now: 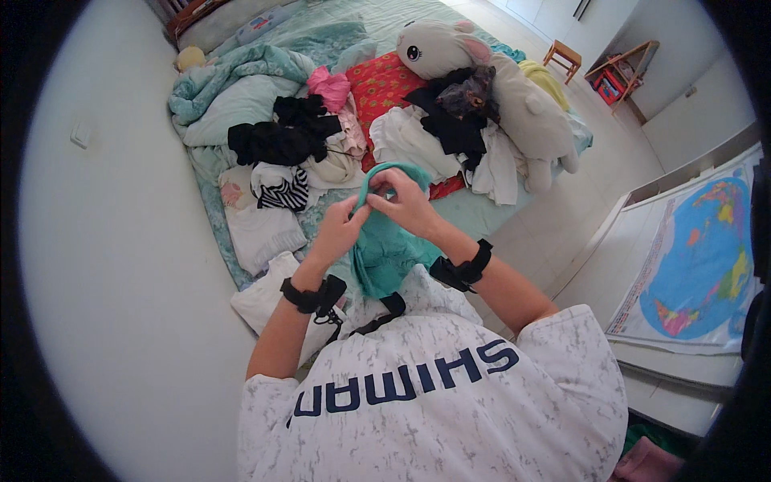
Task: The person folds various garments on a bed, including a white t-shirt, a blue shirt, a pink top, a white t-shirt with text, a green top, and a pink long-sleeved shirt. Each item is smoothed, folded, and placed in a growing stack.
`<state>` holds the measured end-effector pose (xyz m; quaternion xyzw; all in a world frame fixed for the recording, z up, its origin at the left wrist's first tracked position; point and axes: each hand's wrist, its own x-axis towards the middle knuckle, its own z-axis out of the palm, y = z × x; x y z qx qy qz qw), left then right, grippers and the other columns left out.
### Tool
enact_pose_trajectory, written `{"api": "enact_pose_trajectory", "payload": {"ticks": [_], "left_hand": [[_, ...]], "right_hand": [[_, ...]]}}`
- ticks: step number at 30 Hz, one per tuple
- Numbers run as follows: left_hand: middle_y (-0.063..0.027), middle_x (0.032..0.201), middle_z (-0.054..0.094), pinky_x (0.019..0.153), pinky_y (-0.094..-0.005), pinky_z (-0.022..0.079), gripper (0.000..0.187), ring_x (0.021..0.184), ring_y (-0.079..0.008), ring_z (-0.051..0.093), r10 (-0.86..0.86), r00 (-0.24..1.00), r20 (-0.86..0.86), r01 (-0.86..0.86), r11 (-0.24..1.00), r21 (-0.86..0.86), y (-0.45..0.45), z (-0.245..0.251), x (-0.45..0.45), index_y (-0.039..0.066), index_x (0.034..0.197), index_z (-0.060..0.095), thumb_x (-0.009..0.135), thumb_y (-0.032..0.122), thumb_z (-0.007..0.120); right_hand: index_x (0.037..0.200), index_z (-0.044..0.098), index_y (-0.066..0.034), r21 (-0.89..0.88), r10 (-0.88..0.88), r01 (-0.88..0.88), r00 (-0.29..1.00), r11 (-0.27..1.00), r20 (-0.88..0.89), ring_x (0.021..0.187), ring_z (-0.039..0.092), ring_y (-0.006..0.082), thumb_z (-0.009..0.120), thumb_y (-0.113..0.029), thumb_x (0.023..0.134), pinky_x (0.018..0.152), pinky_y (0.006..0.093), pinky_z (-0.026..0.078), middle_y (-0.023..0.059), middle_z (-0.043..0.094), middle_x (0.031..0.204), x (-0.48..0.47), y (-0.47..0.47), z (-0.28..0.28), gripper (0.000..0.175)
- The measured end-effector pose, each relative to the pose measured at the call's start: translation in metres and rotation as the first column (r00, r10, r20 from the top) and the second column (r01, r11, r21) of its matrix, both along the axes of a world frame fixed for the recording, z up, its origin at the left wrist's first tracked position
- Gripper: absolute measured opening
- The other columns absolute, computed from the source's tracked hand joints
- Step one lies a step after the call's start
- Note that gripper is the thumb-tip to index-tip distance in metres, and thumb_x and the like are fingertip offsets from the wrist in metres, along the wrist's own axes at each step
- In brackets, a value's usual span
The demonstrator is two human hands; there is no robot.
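Both my hands hold a teal green cloth garment [388, 247] in front of my chest. My left hand [340, 229] pinches its upper edge between thumb and fingers. Close beside it, my right hand [402, 199] grips the same edge, with some cloth looped over the fingers. The lower part of the garment hangs down towards my shirt. Beyond my hands, a black garment [268, 143], a striped black and white one [283, 185] and a white ruffled one [409, 138] lie on the bed. White folded clothes [265, 232] are stacked to the left.
A long plush rabbit [530, 114] lies along the bed's right side, beside a red patterned cloth [379, 84] and dark clothes [455, 120]. A crumpled teal quilt [241, 90] is at the back left. The wall [120, 241] borders the left; a world map [692, 259] lies at right.
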<state>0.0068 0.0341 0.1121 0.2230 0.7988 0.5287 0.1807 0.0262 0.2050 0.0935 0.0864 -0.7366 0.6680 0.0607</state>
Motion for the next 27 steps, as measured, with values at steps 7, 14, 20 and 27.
{"api": "enact_pose_trajectory", "payload": {"ticks": [7,14,20,27], "left_hand": [[0.0035,0.082,0.058,0.065,-0.023,0.041,0.025,0.075,-0.0044,0.048,0.03,0.949,0.315,-0.088,0.982,0.17,0.004,-0.007,0.022,-0.003,0.1,0.059,0.095,0.019,0.047],[-0.0004,0.084,0.059,0.068,-0.0252,0.042,0.025,0.076,-0.0076,0.049,0.25,0.965,0.08,-0.258,0.958,0.125,-0.022,-0.009,0.001,-0.003,0.095,0.059,0.095,0.019,0.047],[-0.0055,0.096,0.062,0.078,-0.029,0.046,0.027,0.085,-0.0137,0.058,0.407,0.866,0.292,-0.501,0.699,0.511,-0.122,0.035,-0.055,-0.001,0.104,0.06,0.094,0.022,0.051],[-0.0038,0.095,0.062,0.078,-0.0254,0.045,0.03,0.087,-0.0108,0.058,0.209,0.977,-0.047,-0.189,0.944,0.269,-0.151,0.128,-0.075,0.004,0.109,0.057,0.086,0.024,0.059]], "right_hand": [[0.112,0.055,0.0072,0.139,-0.073,0.046,0.979,0.989,0.193,0.083,0.062,0.0226,0.069,-0.023,0.071,0.077,0.0317,0.049,0.0182,0.062,0.093,0.005,0.007,0.0,0.052],[0.098,0.063,0.0049,0.31,-0.079,0.027,0.985,0.95,0.156,0.071,0.062,0.0191,0.056,-0.007,0.069,0.065,0.0306,0.049,0.0132,0.065,0.079,-0.014,0.037,-0.012,0.032],[0.082,0.062,0.0042,0.281,-0.376,0.452,0.882,0.847,-0.286,0.069,0.062,0.0272,0.048,0.003,0.066,0.065,0.0355,0.047,0.0213,0.062,0.075,-0.066,0.157,0.0,0.021],[0.08,0.062,0.0046,0.348,-0.291,0.365,0.924,0.863,-0.248,0.068,0.057,0.0207,0.043,-0.006,0.07,0.066,0.0305,0.045,0.0122,0.061,0.07,-0.104,0.203,0.076,0.023]]}}
